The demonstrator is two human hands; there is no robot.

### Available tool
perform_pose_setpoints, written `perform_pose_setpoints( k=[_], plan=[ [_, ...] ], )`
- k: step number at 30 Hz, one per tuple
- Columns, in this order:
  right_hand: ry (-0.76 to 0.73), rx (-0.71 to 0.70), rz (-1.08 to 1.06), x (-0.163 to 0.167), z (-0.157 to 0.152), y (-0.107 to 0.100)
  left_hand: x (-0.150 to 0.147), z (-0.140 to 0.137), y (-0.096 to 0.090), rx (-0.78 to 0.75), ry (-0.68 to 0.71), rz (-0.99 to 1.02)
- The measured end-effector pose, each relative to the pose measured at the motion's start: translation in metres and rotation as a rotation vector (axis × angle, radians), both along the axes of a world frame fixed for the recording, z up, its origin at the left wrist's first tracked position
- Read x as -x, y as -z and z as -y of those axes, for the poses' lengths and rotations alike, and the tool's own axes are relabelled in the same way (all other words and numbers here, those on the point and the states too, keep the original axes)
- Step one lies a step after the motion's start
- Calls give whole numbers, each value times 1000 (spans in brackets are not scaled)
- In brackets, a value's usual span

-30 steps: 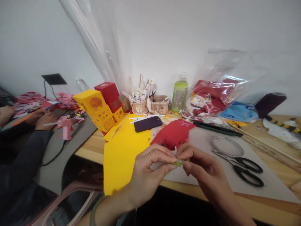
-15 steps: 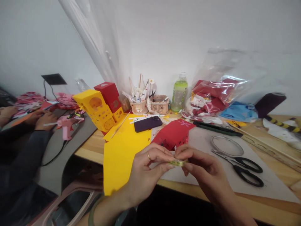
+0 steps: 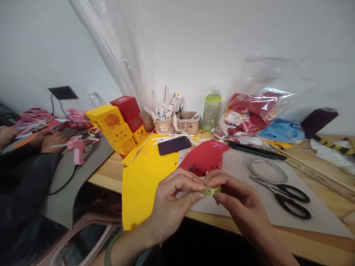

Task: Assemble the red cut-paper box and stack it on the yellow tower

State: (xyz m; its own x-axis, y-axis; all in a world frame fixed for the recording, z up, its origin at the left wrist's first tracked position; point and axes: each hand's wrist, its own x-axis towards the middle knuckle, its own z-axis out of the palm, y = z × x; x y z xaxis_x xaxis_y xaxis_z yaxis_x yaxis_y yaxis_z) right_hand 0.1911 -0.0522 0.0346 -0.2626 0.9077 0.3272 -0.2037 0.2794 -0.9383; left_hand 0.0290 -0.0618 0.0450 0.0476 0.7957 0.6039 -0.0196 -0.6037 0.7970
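Note:
Between my hands, above the table's front edge, is a small yellow-green patterned roll of tape (image 3: 211, 190). My left hand (image 3: 177, 195), with a ring on one finger, pinches its left side between thumb and fingers. At the right side, my right hand (image 3: 238, 195) is closed on it too, fingertips on top and thumb underneath. My fingers cover part of the roll. Just beyond them lies a red cut-paper piece (image 3: 203, 157) with a purple mark. Under my left hand's side spreads a yellow sheet (image 3: 144, 188).
Black-handled scissors (image 3: 292, 199) and a clear ring-shaped roll (image 3: 268, 171) lie on a white board (image 3: 310, 218) at right. A phone (image 3: 174, 145), pen baskets (image 3: 164, 126) and a green bottle (image 3: 212, 109) stand behind. At left, a co-worker's hands (image 3: 54, 141) are near a pink glue gun (image 3: 77, 149).
My right thumb and fingers have shifted slightly on the roll of tape, showing a little more of its right end. My left hand keeps nearly the same hold.

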Motion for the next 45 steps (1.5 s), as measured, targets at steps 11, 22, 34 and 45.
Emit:
perform_pose_setpoints(
  k=[11, 22, 34, 45],
  plan=[
    [71, -83, -13, 3, 4, -2, -4, 2, 2, -61, -22, 16],
    [118, -109, -39, 6, 5, -1, -7, 5, -2, -85, -47, 29],
    [87, -75, -97, 8, 8, 4, -10, 9, -2, -87, -75, 54],
    [113, -64, -144, 9, 9, 9, -13, 9, 3, -126, -102, 20]
  ],
)
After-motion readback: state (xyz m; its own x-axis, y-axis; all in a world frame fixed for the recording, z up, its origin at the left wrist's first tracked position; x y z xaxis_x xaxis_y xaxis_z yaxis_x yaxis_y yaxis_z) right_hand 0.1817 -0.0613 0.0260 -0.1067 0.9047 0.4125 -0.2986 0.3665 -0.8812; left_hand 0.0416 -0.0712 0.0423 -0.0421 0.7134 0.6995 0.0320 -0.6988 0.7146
